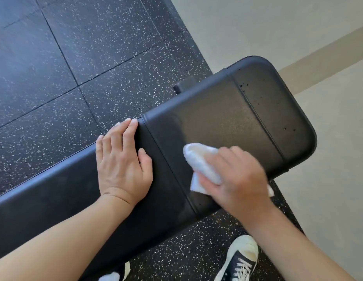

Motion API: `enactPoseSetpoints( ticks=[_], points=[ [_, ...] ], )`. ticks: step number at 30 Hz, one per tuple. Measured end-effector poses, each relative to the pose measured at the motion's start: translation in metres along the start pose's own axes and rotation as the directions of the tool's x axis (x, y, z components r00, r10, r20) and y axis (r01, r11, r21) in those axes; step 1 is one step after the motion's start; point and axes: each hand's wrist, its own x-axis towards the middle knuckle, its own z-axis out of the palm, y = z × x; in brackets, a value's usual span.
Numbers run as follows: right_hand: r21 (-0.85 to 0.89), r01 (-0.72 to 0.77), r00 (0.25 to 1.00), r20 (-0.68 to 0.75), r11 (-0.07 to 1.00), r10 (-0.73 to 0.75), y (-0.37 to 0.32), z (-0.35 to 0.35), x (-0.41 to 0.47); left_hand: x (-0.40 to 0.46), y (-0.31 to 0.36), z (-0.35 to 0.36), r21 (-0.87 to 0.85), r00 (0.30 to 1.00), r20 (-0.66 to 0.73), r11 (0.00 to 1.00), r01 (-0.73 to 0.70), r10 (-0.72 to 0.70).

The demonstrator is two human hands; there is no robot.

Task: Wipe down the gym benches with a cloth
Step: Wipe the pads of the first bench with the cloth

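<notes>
Nearest the camera, a dark sneaker point(240, 260) with a white toe cap and white laces stood on the speckled black rubber floor point(61, 63), just on the near side of the bench point(227, 110). A second shoe point(115, 274) showed only partly at the frame's bottom edge, half hidden under the bench's near edge.

The bench, black and padded, ran diagonally across the view, with stitched seams crossing its top.

Left hand point(122, 161) lay flat, palm down, on the bench top, fingers together and reaching to the bench's far edge, thumb spread out to the side. It held nothing.

Right hand point(235, 177) was closed around a bunched white cloth point(203, 165), pressing it onto the bench top between two of the seams. The hand was motion-blurred. Cloth stuck out past the fingers on the seam side, and a corner showed behind the hand at the bench's near edge.

Further along the bench, past the last seam, small dark specks dotted the rounded end pad.

Beyond the bench end was a pale beige wall point(278, 27). A dark frame part point(184, 85) jutted out from under the bench's far edge.
</notes>
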Motion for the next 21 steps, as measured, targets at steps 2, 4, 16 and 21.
enactPoseSetpoints(
  ticks=[2,4,16,21],
  points=[
    [-0.041,-0.058,0.998,-0.041,0.997,0.056,0.028,-0.012,-0.005,0.0,0.001,0.0,0.001,1.0,0.008,1.0,0.002,-0.002],
    [-0.093,-0.125,0.99,-0.084,0.988,0.117,0.044,-0.015,0.002,0.0,0.001,0.0,-0.002,1.0,0.009,1.0,0.004,-0.004],
    [0.057,-0.253,0.967,-0.017,0.966,0.254,-0.085,0.042,0.069,-0.001,-0.001,0.001,-0.027,1.0,0.023,1.0,0.008,-0.008],
    [-0.013,-0.204,0.977,-0.073,0.979,0.202,-0.055,0.004,-0.022,-0.002,0.003,-0.002,-0.02,1.0,0.019,1.0,0.002,-0.002]
  ],
)
